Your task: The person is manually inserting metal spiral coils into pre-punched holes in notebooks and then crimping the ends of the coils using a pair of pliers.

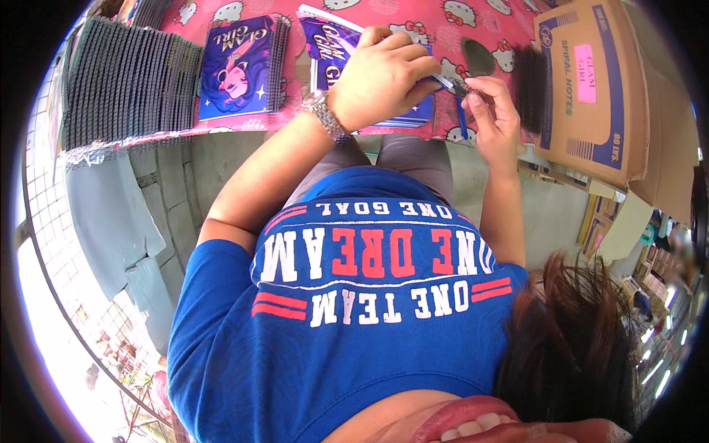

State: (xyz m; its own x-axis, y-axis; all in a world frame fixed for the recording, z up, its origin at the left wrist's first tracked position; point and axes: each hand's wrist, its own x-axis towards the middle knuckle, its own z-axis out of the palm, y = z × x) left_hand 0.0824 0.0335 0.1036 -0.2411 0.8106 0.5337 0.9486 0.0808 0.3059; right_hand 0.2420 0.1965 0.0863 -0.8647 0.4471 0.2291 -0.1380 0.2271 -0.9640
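Observation:
On the pink table, my left hand [388, 74], with a metal wristwatch, is closed over a purple-blue notebook [325, 44], its fingers curled at the edge. Part of the notebook is hidden under the hand. More blue-covered sheets [413, 118] lie beneath it. Just to the right, my right hand [493, 111] is pinched at the notebook's right edge. Between its fingertips is a small dark metal piece [459, 87], with a narrow blue part [463, 122] hanging below. Whether these belong to one tool, I cannot tell.
A stack of spiral-bound notebooks [133, 81] stands at the left, with purple-cover notebooks [240, 70] beside it. At the right are a bundle of black coils [529, 88] and a cardboard box [591, 133]. A dark oval thing [478, 57] lies on the patterned pink tablecloth [443, 37].

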